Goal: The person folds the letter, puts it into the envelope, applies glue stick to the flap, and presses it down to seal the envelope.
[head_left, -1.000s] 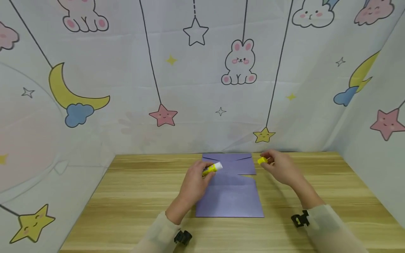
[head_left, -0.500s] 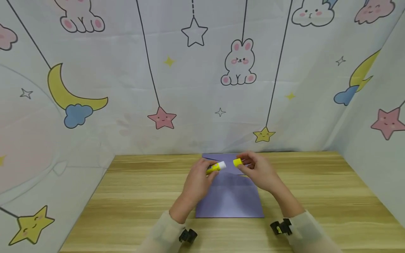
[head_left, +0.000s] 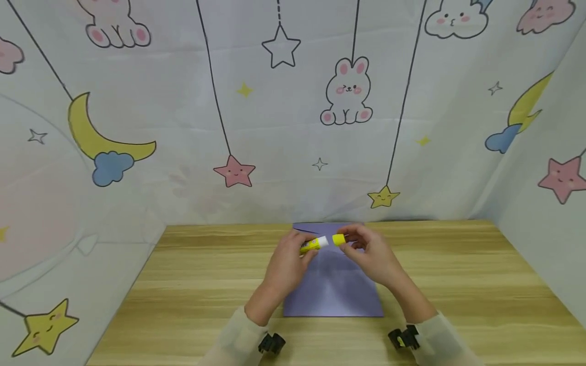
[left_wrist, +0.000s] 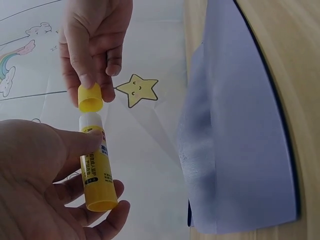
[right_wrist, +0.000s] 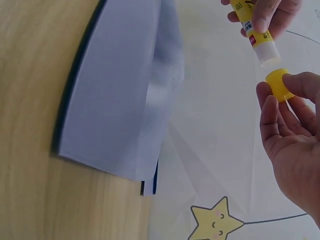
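Observation:
My left hand [head_left: 288, 259] grips a yellow glue stick [left_wrist: 97, 170] round its labelled barrel, its white end pointing toward the right hand. Between thumb and fingertips, my right hand [head_left: 373, 254] pinches the yellow cap [head_left: 339, 239]. The cap's open side faces the glue stick's white end, a small gap apart, as the left wrist view shows. Both hands are raised over a purple envelope [head_left: 334, 295] lying on the table. Behind it, a second purple envelope [head_left: 327, 226] is partly hidden by the hands.
The wood-grain table [head_left: 197, 284] ends at a white cloth backdrop [head_left: 274, 198] printed with stars, a moon and rabbits. A similar cloth side wall [head_left: 545, 229] stands on the right. Small black wrist cameras sit on both sleeves.
My right hand has come in from the right with the cap, lining it up with the glue stick's white end. My left hand has shifted slightly right.

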A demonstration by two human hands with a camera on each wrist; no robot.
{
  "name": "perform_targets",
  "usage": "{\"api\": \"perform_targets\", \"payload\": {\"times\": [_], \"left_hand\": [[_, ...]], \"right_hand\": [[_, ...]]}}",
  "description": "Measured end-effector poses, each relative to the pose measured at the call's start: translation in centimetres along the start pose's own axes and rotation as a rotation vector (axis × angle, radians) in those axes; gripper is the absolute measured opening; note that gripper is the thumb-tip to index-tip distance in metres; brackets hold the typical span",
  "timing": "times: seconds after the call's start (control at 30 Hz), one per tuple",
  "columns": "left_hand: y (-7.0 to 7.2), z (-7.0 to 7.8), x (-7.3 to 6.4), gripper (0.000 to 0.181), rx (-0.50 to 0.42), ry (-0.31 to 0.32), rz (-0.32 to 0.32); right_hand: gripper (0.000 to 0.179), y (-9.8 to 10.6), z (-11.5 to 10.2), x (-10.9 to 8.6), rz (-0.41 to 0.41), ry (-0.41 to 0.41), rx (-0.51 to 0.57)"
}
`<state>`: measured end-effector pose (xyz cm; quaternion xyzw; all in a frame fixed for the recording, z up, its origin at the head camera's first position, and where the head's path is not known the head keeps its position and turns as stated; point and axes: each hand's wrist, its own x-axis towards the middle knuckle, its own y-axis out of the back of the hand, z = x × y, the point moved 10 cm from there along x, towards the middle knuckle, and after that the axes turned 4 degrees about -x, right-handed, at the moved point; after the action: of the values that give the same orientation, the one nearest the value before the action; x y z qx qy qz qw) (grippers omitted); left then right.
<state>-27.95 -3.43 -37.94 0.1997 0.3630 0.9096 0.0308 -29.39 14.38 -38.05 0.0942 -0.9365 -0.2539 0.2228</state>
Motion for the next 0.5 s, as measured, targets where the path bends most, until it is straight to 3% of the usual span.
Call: {"api": "perform_targets", "payload": {"times": [0.5], "left_hand": [[-0.5,0.39,-0.18,0.027,0.023,-0.08,-0.01]], "right_hand": [[0.03,-1.04,-0.14,-0.13,-0.016,0.05,-0.041]]}}
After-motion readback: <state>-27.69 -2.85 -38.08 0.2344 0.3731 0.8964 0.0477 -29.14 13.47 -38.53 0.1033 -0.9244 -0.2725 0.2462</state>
